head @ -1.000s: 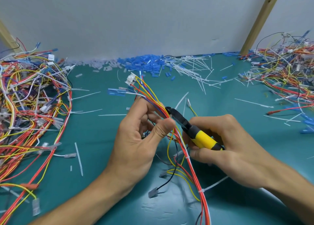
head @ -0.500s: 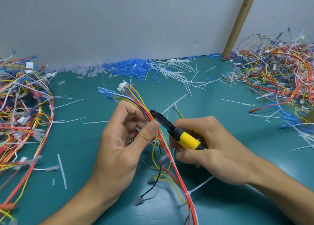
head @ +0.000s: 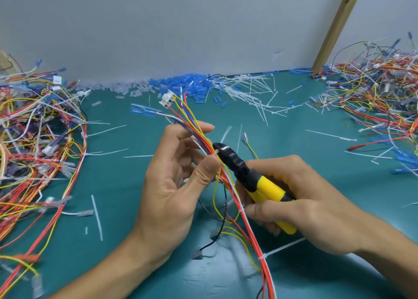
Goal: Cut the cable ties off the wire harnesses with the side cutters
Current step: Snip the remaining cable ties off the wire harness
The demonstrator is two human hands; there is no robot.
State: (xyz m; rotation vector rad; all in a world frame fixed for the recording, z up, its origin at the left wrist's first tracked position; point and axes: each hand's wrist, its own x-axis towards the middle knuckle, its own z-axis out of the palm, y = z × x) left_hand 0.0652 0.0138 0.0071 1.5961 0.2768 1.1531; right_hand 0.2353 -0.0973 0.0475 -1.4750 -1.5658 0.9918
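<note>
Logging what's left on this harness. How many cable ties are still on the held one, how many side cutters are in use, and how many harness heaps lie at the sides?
Cable ties in view on the held harness: 3
Side cutters: 1
Harness heaps: 2
Total: 6

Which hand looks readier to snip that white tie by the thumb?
Right. The right hand grips the yellow-handled side cutters, whose black tip sits at the small white cable tie; the left hand only pinches the multicoloured wire harness steady.
</note>
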